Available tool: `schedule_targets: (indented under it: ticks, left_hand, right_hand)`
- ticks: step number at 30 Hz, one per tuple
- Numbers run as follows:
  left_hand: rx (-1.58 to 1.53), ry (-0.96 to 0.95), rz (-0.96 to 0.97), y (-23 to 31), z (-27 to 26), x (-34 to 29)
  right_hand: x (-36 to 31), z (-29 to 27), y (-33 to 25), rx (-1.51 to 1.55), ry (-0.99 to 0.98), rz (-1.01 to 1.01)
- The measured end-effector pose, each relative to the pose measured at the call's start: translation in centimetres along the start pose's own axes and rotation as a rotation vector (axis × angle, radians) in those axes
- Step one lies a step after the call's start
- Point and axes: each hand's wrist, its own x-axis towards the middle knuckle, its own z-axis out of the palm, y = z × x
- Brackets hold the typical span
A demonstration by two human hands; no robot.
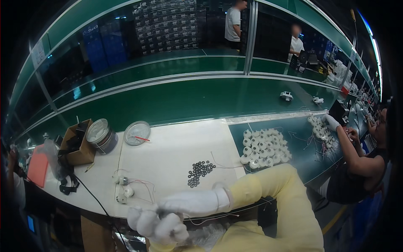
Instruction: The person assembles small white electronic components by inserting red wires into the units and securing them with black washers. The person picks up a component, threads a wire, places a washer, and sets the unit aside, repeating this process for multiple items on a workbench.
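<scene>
Both my hands wear white gloves and meet low in front of me, at the near edge of the white table. My left hand (143, 221) has its fingers curled, and my right hand (184, 204) reaches in from the right against it. Whatever they hold is hidden by the gloves; a thin reddish-white wire (216, 219) trails out to the right of them. Just beyond lie small motor-like parts (128, 192) with pink and white wires. A patch of small black rings (199, 172) is spread on the table (172, 143).
Rows of white wired motor-like parts (264, 149) stand on the green mat at right. At left are a cardboard box (79, 153), a tin (105, 140), a round lid (136, 130) with a red stick, and a black cable (90, 193). A co-worker's gloved hand (331, 122) works farther right.
</scene>
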Motion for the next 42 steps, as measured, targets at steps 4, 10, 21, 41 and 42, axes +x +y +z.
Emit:
schedule_targets:
  ticks: [4, 10, 21, 41, 42]
  left_hand:
    - [0.028, 0.006, -0.292, 0.0, -0.7, -0.7]
    - [0.005, -0.213, -0.375, 0.7, -1.2, -2.2]
    - [0.711, -0.335, -0.487, -8.7, -1.4, -6.1]
    - [0.357, -0.599, -0.393, -10.7, -2.9, -7.7]
    - [0.326, -0.583, -0.371, -10.8, -2.9, -7.6]
  right_hand:
    - [1.5, 0.7, 1.8, 0.048, -0.096, 0.036]
    - [-1.3, 2.2, 0.1, 0.246, 0.166, 0.682]
    - [-7.1, -1.1, -0.6, 0.619, 0.419, 0.596]
    - [-8.8, -4.4, 2.0, -0.628, 0.601, 0.479]
    - [-8.6, -4.7, 2.3, -0.499, 0.624, 0.433]
